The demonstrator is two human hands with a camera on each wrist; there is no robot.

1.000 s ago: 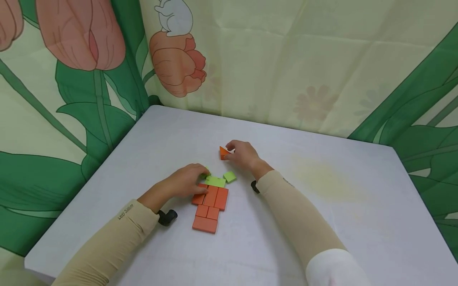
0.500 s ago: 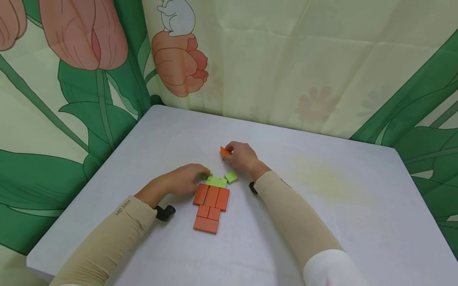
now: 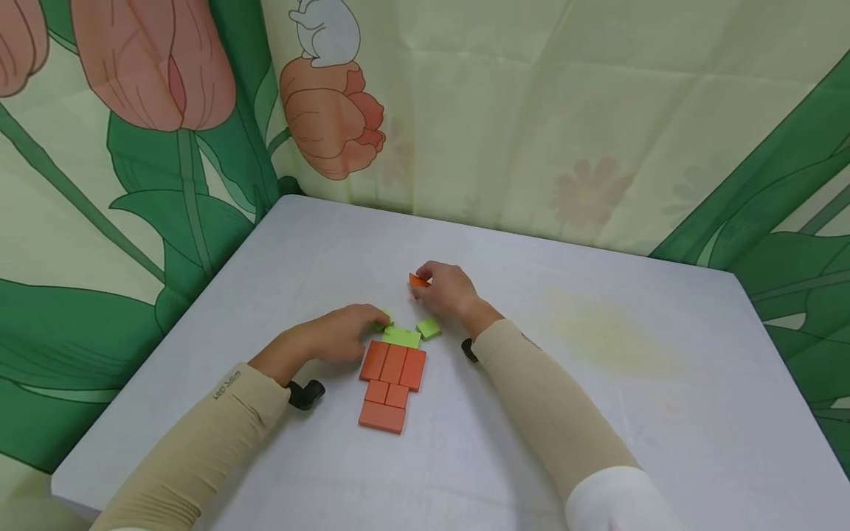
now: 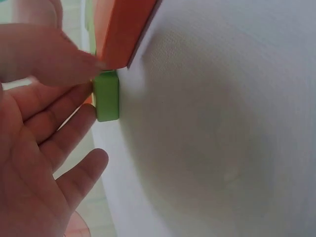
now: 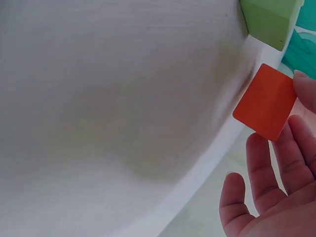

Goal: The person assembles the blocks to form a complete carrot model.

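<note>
Several flat red blocks [image 3: 395, 364] lie edge to edge on the table, with a light green block [image 3: 401, 338] across their far end. My left hand [image 3: 341, 332] is beside them, its fairly straight fingertips touching a small green block [image 4: 106, 96] at that end's left corner. In the left wrist view its thumb is near a red block's corner [image 4: 118, 39]. Farther back, my right hand [image 3: 446, 289] pinches an orange triangular block [image 3: 416, 281] between thumb and fingers. The right wrist view shows this block's rectangular face [image 5: 265, 101], held beyond a green block [image 5: 271, 22].
Another small green block [image 3: 429, 328] sits at an angle right of the light green one. The white table [image 3: 631, 413] stretches out to both sides. Behind it hangs a curtain [image 3: 491, 133] printed with flowers.
My left thumb has drawn back off the left red block, while the fingers stay by the small green block. The orange block has tipped in my right hand, showing less of its triangular side.
</note>
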